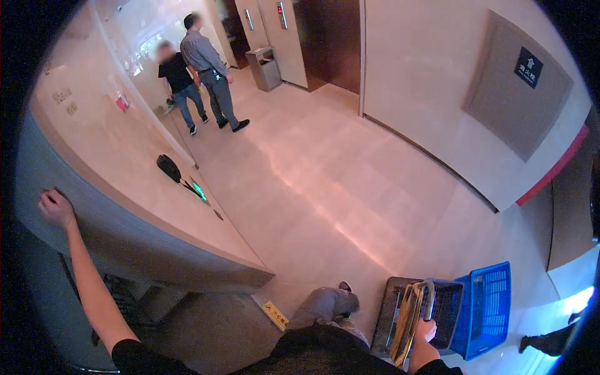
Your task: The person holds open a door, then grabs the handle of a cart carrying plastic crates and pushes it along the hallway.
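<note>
My left hand (56, 208) reaches far out to the left, its fingers curled against a grey panel (137, 234). What the fingers hold there, if anything, is hidden. Low on the right, my right hand (426, 330) is closed around the curved metal handle (429, 295) of a dark mesh basket (390, 294). Flat tan pieces (407, 319), like envelopes or cardboard, stand on edge in that basket. A blue plastic crate (490, 312) sits right beside it, tilted in my view.
Two people (206, 65) stand by the far wall. A metal bin (265, 70) is near the lift doors (328, 44). A yellow floor sign strip (275, 314) marks the threshold. Another person's leg and shoe (544, 342) show at lower right.
</note>
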Demonstrator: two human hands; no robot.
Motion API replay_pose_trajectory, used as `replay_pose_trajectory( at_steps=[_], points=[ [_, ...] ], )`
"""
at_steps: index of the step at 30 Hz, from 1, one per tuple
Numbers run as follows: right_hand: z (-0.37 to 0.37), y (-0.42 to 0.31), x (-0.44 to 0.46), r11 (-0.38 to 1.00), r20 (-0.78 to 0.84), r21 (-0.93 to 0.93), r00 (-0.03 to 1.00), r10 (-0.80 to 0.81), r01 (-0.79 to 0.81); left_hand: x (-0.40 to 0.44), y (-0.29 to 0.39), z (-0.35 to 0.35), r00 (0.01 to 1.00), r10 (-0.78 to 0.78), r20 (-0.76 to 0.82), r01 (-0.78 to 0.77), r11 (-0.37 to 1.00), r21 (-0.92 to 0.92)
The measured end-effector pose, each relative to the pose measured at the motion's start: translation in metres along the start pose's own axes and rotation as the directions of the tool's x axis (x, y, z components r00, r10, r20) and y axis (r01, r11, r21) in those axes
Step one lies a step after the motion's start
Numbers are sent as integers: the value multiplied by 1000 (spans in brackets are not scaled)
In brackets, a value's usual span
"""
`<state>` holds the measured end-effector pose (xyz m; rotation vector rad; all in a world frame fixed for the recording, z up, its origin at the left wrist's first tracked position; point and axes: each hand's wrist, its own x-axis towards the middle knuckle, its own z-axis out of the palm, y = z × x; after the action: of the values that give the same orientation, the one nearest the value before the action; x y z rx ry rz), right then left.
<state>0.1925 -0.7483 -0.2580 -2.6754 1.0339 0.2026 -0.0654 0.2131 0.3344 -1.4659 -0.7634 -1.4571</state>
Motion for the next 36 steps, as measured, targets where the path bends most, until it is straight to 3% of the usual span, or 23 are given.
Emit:
replay_pose_trajectory(
  at_steps=[3, 9, 12, 23, 33, 36],
  points=[
    [-1, 1, 0, 1000, 22, -12, 1000, 14, -14, -1, 13, -7, 999, -30, -40, 30, 1000, -4],
    [-7, -1, -4, 999, 27, -5, 999, 34, -34, 0, 24, -18, 996, -65, 54, 56, 986, 157],
    [-8, -1, -2, 1000, 13, 1, 999, 31, -31, 0, 23, -17, 1000, -16, 1, 15, 992, 127],
    [-8, 3, 5, 1000, 15, 1, 1000, 14, -14, -15, -7, 14, 998, -65, 4, 64, 996, 58],
    [-16, -11, -3, 999, 2, -16, 999, 34, -34, -15, 6, 8, 991, -121, -54, 124, 991, 50],
    [-1, 1, 6, 1000, -16, 5, 1000, 21, -21, -16, -6, 9, 997, -75, 24, 72, 992, 104]
  ],
)
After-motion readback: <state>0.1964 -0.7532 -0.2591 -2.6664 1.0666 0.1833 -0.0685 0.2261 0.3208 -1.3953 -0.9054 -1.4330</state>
